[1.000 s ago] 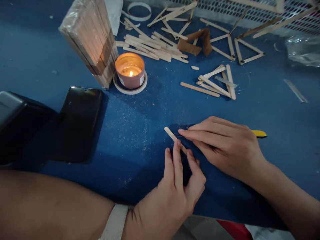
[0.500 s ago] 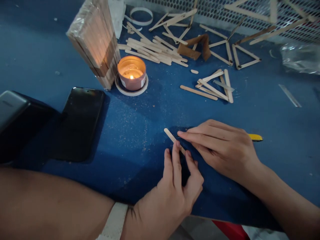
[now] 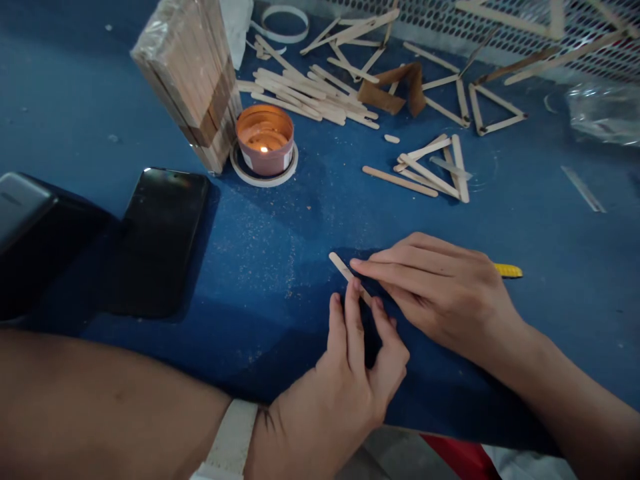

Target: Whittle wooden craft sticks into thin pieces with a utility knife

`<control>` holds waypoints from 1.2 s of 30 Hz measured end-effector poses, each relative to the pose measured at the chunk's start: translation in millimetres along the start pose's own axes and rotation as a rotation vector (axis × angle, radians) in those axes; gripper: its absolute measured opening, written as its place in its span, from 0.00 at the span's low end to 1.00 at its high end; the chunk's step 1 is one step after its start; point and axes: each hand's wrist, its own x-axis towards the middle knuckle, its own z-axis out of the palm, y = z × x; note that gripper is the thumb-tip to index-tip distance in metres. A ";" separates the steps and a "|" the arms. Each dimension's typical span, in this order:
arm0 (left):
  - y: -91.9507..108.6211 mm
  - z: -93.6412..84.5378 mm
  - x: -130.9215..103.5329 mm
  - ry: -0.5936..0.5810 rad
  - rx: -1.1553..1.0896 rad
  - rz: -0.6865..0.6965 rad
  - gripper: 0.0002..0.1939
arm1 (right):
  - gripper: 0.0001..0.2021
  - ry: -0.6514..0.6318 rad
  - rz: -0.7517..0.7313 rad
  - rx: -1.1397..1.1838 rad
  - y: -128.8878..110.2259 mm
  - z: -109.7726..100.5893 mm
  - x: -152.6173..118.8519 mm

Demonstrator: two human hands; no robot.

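Note:
My left hand [image 3: 345, 373] presses a wooden craft stick [image 3: 341, 266] to the blue table with its fingertips. The stick lies at a slant, its upper end sticking out past the fingers. My right hand [image 3: 445, 287] is closed just to the right, fingertips at the stick's edge. From behind this hand pokes the yellow end of what looks like a utility knife [image 3: 509, 271]; the rest is hidden under the palm and fingers. A thin dark line crosses the stick near the right fingertips; I cannot tell whether it is a cut or the blade.
A lit candle [image 3: 265, 143] stands beside a wrapped bundle of sticks [image 3: 187, 80]. Loose sticks [image 3: 305, 93] lie behind it. Stick triangles [image 3: 435, 167] and a single stick [image 3: 400, 181] are ahead. A phone [image 3: 163, 240] and a dark box [image 3: 35, 233] occupy the left.
My right fingertips have shifted slightly left, closer to the stick. My left hand keeps its hold. The whole view has moved a little, and the candle glows dimmer.

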 end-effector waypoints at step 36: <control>-3.0 -4.6 -0.2 -0.042 0.026 0.060 0.26 | 0.15 0.072 -0.022 0.006 -2.3 11.0 -4.4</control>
